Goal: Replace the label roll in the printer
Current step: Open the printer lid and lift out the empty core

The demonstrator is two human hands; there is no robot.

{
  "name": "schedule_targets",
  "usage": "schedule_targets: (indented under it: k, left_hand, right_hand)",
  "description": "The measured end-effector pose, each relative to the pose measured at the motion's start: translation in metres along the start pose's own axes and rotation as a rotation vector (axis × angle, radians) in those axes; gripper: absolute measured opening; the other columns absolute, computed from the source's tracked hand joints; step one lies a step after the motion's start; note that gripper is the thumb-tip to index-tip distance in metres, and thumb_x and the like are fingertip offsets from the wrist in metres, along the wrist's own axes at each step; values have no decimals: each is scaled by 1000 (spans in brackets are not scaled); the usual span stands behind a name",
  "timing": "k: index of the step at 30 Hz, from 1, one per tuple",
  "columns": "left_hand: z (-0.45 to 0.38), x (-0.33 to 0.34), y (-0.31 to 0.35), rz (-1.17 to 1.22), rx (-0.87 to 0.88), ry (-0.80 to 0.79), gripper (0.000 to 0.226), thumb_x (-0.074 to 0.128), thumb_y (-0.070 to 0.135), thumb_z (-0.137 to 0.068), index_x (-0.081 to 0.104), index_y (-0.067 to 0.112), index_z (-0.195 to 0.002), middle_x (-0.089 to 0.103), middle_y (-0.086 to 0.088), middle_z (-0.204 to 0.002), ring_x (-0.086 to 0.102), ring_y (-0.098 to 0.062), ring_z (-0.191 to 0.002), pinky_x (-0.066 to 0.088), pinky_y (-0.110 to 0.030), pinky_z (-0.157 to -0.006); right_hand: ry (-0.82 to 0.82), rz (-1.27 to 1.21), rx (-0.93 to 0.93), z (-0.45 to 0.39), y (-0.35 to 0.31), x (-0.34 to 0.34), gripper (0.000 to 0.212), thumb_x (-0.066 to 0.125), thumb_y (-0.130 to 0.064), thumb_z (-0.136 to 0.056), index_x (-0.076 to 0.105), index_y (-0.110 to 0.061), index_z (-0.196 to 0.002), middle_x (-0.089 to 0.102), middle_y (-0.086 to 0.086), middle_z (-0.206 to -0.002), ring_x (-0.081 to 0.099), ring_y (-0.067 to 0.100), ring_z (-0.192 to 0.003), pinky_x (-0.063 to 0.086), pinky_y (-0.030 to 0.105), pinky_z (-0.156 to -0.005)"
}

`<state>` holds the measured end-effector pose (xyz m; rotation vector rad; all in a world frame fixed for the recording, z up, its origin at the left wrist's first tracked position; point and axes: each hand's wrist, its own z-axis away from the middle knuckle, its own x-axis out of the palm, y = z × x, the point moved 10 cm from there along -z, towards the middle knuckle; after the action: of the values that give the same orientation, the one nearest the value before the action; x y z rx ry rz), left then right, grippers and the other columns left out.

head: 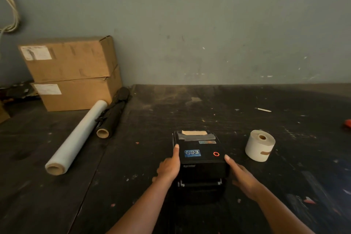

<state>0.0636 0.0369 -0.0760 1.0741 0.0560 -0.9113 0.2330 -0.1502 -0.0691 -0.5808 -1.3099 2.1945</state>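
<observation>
Both hands flank the closed label printer; the roll swap has not begun.

The black label printer [199, 159] sits on the dark worktable [247, 100], lid down, its ring light glowing red. The left hand [170, 166] lies flat against its left side, thumb on the lid edge; the right hand [242, 175] sits at the right side, fingers extended, though real contact cannot be told. Neither hand holds anything. This looks like the opening step: next, likely find the side latches and lift the lid. What roll is inside is hidden. The fresh label roll [259, 145] stands on end just right of the printer, its loose end taped. Two stacked cardboard boxes [74, 74] stay closed, contents unseen.
</observation>
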Motion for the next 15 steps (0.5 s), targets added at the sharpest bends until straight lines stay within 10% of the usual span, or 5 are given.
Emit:
schedule_targets:
  k: [8, 12, 15]
  left_hand:
    - [-10, -27, 83, -76, 224, -204, 85, 14, 75, -85, 67, 12, -109, 70, -9, -95, 63, -21, -88, 40, -40, -98]
    - [-25, -48, 106, -116, 294, -125, 97, 30, 83, -77, 49, 8, -136, 48, -13, -143, 43, -28, -131, 33, -41, -103]
    - [-35, -48, 125, -82, 407, -71, 80, 38, 74, -82, 61, 7, -119, 61, -13, -125, 57, -23, -112, 43, -34, -89]
  right_hand:
    - [201, -146, -3, -21, -59, 2, 92, 52, -70, -75, 35, -5, -139, 51, 15, -132, 58, 28, -103, 47, 42, -96]
    - [232, -47, -17, -41, -96, -3, 76, 42, -69, -82, 44, -10, -129, 51, 8, -110, 55, 22, -89, 50, 38, -86]
    - [188, 91, -46, -57, -116, -8, 70, 39, -72, -82, 57, -7, -103, 59, 7, -96, 59, 22, -88, 52, 39, -87]
